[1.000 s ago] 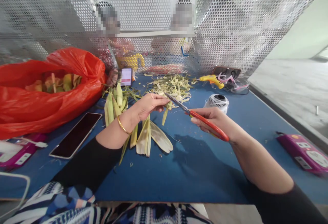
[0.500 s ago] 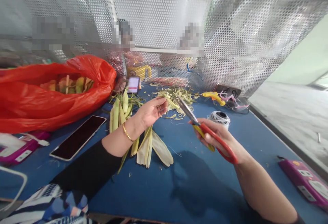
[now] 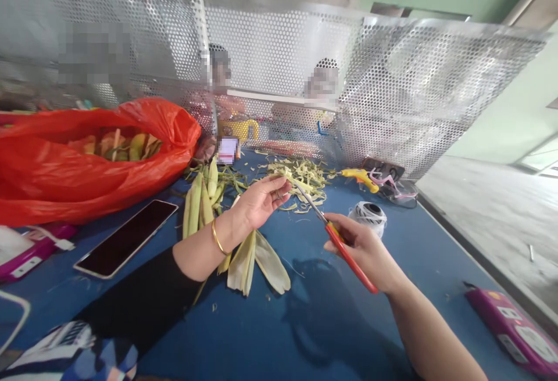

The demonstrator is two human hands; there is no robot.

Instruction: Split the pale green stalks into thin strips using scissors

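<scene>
Left hand (image 3: 265,202): pinching leaf strip (image 3: 304,184)
Right hand (image 3: 362,248): wrapped round scissors (image 3: 349,256)
Scrap pile (image 3: 316,171): before mesh screen (image 3: 279,50)
String roll (image 3: 371,216): behind right hand

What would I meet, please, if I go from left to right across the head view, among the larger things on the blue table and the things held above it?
Purple power strip, dark-screened phone, left hand, red-handled scissors, second purple power strip.
</scene>
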